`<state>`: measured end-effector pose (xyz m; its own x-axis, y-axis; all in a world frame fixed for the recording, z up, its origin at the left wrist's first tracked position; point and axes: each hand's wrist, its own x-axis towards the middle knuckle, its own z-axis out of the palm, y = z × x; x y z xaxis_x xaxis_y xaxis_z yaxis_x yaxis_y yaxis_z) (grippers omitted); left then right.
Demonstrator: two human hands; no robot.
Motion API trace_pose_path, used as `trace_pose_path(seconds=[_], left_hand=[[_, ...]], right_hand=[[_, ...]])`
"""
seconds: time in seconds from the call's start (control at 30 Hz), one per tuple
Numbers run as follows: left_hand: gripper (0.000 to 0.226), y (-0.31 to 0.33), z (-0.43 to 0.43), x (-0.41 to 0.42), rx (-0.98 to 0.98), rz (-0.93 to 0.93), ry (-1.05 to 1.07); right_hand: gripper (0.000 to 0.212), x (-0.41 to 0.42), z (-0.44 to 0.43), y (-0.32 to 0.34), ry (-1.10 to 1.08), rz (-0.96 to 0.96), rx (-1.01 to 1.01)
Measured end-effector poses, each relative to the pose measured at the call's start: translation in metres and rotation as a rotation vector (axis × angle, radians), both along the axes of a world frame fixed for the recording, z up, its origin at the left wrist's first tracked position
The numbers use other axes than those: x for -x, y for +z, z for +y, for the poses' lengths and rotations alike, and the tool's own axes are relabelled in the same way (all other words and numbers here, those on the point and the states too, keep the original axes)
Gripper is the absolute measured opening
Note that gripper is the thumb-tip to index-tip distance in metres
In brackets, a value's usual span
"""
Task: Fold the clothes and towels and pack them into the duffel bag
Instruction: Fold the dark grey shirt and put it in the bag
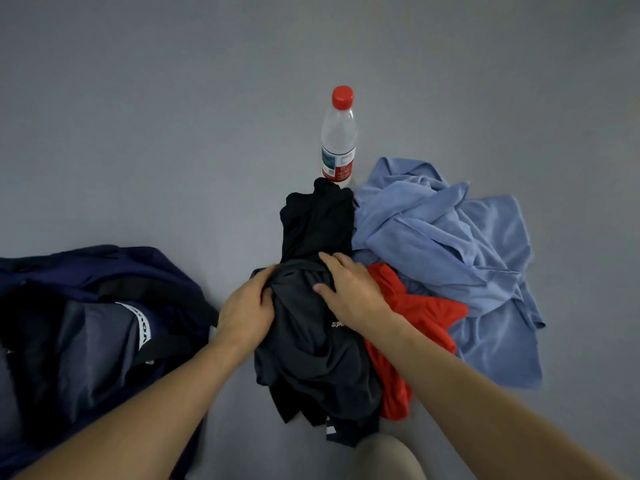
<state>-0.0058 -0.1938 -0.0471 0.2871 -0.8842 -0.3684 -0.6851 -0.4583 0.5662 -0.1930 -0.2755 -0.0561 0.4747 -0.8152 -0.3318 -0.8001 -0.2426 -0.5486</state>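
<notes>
In the head view, the dark grey garment (pixel 311 348) lay crumpled on the floor (pixel 156 133) straight ahead of the person, between both hands. The left hand (pixel 247 306) held its left edge, the fingers curled into a fold of the cloth with the thumb laid against it. The right hand (pixel 349 289) rested on top near the far end, fingers straight and slightly spread, flat on the fabric.

A black garment (pixel 317 223) stretched away from the fingertips toward an upright water bottle (pixel 338 140) with a red cap. A red garment (pixel 415 313) lay under the right wrist, touching a rumpled blue towel (pixel 450 244) farther right. The navy duffel bag (pixel 86 327) sat open at the left, just beside the left forearm. The floor was plain, smooth grey.
</notes>
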Motion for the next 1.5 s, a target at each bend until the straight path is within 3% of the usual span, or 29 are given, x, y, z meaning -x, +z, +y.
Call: trace_pose_path(seconds=[0.1, 0.2, 0.3, 0.43, 0.6, 0.7, 0.9, 0.97, 1.1, 1.23, 1.27, 1.37, 1.43, 1.5], left_hand=[[0.044, 0.0, 0.009, -0.005, -0.063, -0.031, -0.009], [0.03, 0.004, 0.01, -0.013, -0.103, 0.005, 0.013], [0.01, 0.018, 0.012, -0.024, -0.155, 0.034, 0.005], [0.018, 0.058, 0.016, -0.042, -0.161, 0.015, -0.06], [0.026, 0.158, 0.027, -0.064, -0.092, -0.078, -0.206], [0.024, 0.237, 0.043, -0.072, -0.004, -0.14, -0.223], [0.021, 0.363, 0.098, -0.077, 0.312, -0.166, -0.003], [0.021, 0.385, 0.118, -0.077, 0.478, -0.097, 0.122], [0.023, 0.398, 0.173, -0.063, 0.715, 0.115, 0.417], [0.083, 0.374, 0.201, -0.056, 0.375, 0.297, 0.257], [0.079, 0.371, 0.201, -0.054, 0.332, 0.266, 0.215], [0.033, 0.363, 0.198, -0.062, 0.374, 0.184, 0.281], [0.031, 0.359, 0.197, -0.069, 0.357, 0.224, 0.263], [0.045, 0.354, 0.198, -0.07, 0.302, 0.254, 0.156]], right_hand=[[0.05, -0.004, 0.002, -0.008, 0.045, 0.089, 0.044], [0.026, -0.003, 0.01, -0.009, -0.014, -0.022, 0.162], [0.017, -0.001, 0.016, 0.003, -0.069, -0.121, 0.195], [0.018, 0.005, 0.017, 0.05, -0.168, -0.321, 0.12], [0.022, 0.015, 0.005, 0.147, -0.186, -0.453, -0.032], [0.022, 0.015, 0.003, 0.219, -0.089, -0.452, 0.027], [0.019, -0.006, 0.024, 0.358, 0.007, -0.493, 0.101], [0.01, -0.017, 0.039, 0.397, -0.048, -0.591, 0.042], [0.018, -0.052, 0.079, 0.462, -0.178, -0.899, -0.266], [0.015, -0.086, 0.117, 0.493, -0.188, -1.02, -0.4], [0.015, -0.092, 0.126, 0.494, -0.199, -1.041, -0.422], [0.015, -0.106, 0.143, 0.487, -0.254, -1.089, -0.473], [0.014, -0.112, 0.148, 0.478, -0.29, -1.092, -0.495], [0.013, -0.118, 0.149, 0.476, -0.296, -1.109, -0.524]])
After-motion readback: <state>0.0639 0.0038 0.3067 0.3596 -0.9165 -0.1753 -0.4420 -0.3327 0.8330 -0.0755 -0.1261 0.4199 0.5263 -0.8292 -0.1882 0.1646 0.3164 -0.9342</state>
